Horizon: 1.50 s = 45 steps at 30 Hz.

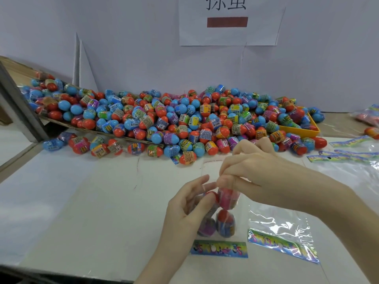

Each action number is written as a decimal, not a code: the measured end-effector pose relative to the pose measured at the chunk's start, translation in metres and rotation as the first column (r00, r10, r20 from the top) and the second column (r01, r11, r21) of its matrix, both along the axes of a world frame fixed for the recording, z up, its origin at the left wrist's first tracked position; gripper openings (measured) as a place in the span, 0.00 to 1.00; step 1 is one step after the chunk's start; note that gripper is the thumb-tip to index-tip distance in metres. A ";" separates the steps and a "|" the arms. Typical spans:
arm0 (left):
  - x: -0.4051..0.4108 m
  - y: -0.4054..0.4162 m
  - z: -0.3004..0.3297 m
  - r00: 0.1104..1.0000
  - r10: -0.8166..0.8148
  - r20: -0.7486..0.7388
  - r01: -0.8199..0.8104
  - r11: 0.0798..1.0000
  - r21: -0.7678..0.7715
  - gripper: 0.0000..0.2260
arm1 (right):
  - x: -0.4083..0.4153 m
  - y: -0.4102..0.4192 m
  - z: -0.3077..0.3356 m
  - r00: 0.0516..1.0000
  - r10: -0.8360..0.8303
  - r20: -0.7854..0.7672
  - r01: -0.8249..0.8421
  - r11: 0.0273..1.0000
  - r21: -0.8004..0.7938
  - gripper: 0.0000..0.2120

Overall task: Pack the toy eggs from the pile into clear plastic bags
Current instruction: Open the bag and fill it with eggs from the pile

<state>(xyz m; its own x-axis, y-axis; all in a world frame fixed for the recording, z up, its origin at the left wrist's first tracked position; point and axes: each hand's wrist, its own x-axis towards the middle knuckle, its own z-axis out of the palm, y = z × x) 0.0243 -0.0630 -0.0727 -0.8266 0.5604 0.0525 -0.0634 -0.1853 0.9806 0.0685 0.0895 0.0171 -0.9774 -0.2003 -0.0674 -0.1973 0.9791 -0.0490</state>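
Landmark: the bag in hand [220, 220], a clear plastic bag at front centre of the white table [82, 201], standing mouth-up with its printed header strip [219, 248] lying flat toward the viewer.

- Pile of toy eggs [174, 117]: behind the bag in hand, spread along the wall; red-and-blue, shrink-wrapped.
- Left hand [184, 210]: left of the bag, partly curled, fingers cupping its side over the eggs already inside [225, 224]; several are visible, exact count unclear.
- Right hand [246, 173]: above the bag, fingertips pinched at its mouth; whether it holds film alone or also the topmost egg cannot be told.
- Empty bag [283, 236]: just right of the bag in hand, flat.
- Further bags [352, 154]: behind and right.

Risk, as judged: the thin film may slip from the pinch, so the bag would sag and spill eggs; a forced egg could split the mouth.
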 end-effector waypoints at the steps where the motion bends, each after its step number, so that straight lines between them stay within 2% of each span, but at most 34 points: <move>1: -0.002 -0.001 0.000 1.000 -0.014 0.004 0.014 1.000 -0.003 0.12 | 0.000 0.000 0.001 0.999 0.010 0.033 -0.010 1.000 0.007 0.37; 3: -0.003 -0.002 0.000 1.000 0.004 0.008 -0.004 1.000 -0.019 0.11 | 0.002 -0.001 0.002 0.996 0.007 0.090 -0.008 1.000 0.011 0.36; 6: -0.005 -0.004 -0.002 0.999 -0.016 0.039 0.018 0.999 -0.040 0.11 | 0.001 -0.002 -0.004 0.992 -0.009 0.129 0.002 0.998 0.058 0.28; 8: -0.007 -0.007 -0.003 0.994 -0.089 0.060 0.094 0.993 -0.075 0.17 | -0.001 -0.002 -0.006 0.992 -0.027 0.123 0.020 0.998 0.061 0.22; 10: -0.008 -0.008 -0.005 0.985 -0.166 0.053 0.173 0.967 -0.188 0.28 | -0.001 -0.001 -0.010 0.992 -0.033 0.118 0.028 0.999 0.046 0.20; 11: -0.008 -0.007 -0.005 0.982 -0.183 0.047 0.189 0.951 -0.245 0.29 | -0.001 0.000 -0.012 0.992 -0.035 0.119 0.031 0.999 0.039 0.20; 12: -0.008 -0.006 -0.005 0.983 -0.178 0.037 0.181 0.943 -0.279 0.28 | 0.000 0.000 -0.012 0.993 -0.032 0.117 0.029 0.999 0.031 0.19; 15: -0.010 -0.003 -0.003 0.990 -0.141 0.032 0.144 0.952 -0.271 0.14 | 0.001 0.002 -0.014 0.994 -0.017 0.108 0.017 1.000 0.003 0.17; 16: -0.011 -0.002 -0.003 0.988 -0.150 0.039 0.155 0.950 -0.271 0.12 | 0.002 0.001 -0.014 0.994 -0.019 0.112 0.018 1.000 0.010 0.16; 21: -0.011 -0.001 -0.004 0.976 -0.172 0.134 0.198 0.957 -0.212 0.15 | 0.004 0.000 -0.015 0.994 -0.005 0.113 -0.001 0.999 0.054 0.16; 24: -0.011 -0.003 -0.005 0.969 -0.137 0.208 0.172 0.972 -0.160 0.25 | 0.006 0.003 -0.017 0.996 0.019 0.089 -0.020 1.000 0.015 0.16; 27: -0.009 -0.004 -0.003 0.985 -0.063 0.160 0.090 0.982 -0.168 0.17 | 0.005 0.007 -0.020 0.993 0.044 0.106 -0.038 0.998 -0.054 0.15; 29: -0.009 -0.005 -0.003 0.992 -0.036 0.121 0.054 0.987 -0.152 0.15 | 0.007 0.007 -0.023 0.998 0.024 0.054 -0.012 0.975 -0.221 0.14; 31: -0.009 -0.005 -0.001 0.994 -0.028 0.104 0.041 0.990 -0.132 0.14 | 0.010 0.005 -0.027 0.977 -0.133 -0.168 0.027 0.854 -0.519 0.21; 32: -0.009 -0.005 -0.001 0.995 -0.019 0.100 0.031 0.992 -0.122 0.14 | 0.012 0.004 -0.032 0.922 -0.274 -0.274 0.026 0.750 -0.661 0.27; 33: -0.009 -0.005 -0.001 0.995 -0.013 0.099 0.025 0.993 -0.112 0.15 | 0.014 0.003 -0.037 0.854 -0.427 -0.297 0.047 0.632 -0.773 0.33; 34: -0.009 -0.005 -0.001 0.995 -0.014 0.102 0.024 0.995 -0.102 0.15 | 0.016 0.001 -0.042 0.812 -0.540 -0.221 0.099 0.501 -0.860 0.38; 35: -0.009 -0.005 -0.001 0.994 -0.020 0.107 0.030 0.995 -0.094 0.17 | 0.017 -0.002 -0.047 0.810 -0.581 -0.076 0.180 0.371 -0.911 0.42; 37: -0.009 -0.006 -0.001 0.993 -0.041 0.115 0.052 0.994 -0.098 0.21 | 0.020 -0.009 -0.059 0.846 -0.472 0.248 0.360 0.162 -0.919 0.44; 38: -0.009 -0.006 -0.001 0.992 -0.056 0.113 0.069 0.991 -0.118 0.23 | 0.021 -0.011 -0.065 0.854 -0.384 0.351 0.411 0.085 -0.908 0.41; 39: -0.009 -0.007 -0.001 0.992 -0.073 0.104 0.088 0.986 -0.145 0.24 | 0.023 -0.012 -0.068 0.859 -0.321 0.399 0.432 0.034 -0.901 0.34; 41: -0.010 -0.009 0.000 0.992 -0.097 0.085 0.111 0.977 -0.182 0.23 | 0.024 -0.013 -0.072 0.879 -0.282 0.384 0.403 0.008 -0.915 0.19; 42: -0.011 -0.009 0.001 0.991 -0.098 0.088 0.112 0.979 -0.170 0.21 | 0.023 -0.012 -0.072 0.883 -0.291 0.369 0.385 -0.003 -0.923 0.15; 45: -0.015 -0.008 0.004 0.994 -0.015 0.110 0.023 0.997 -0.074 0.17 | 0.022 -0.009 -0.072 0.872 -0.315 0.374 0.374 -0.063 -0.925 0.13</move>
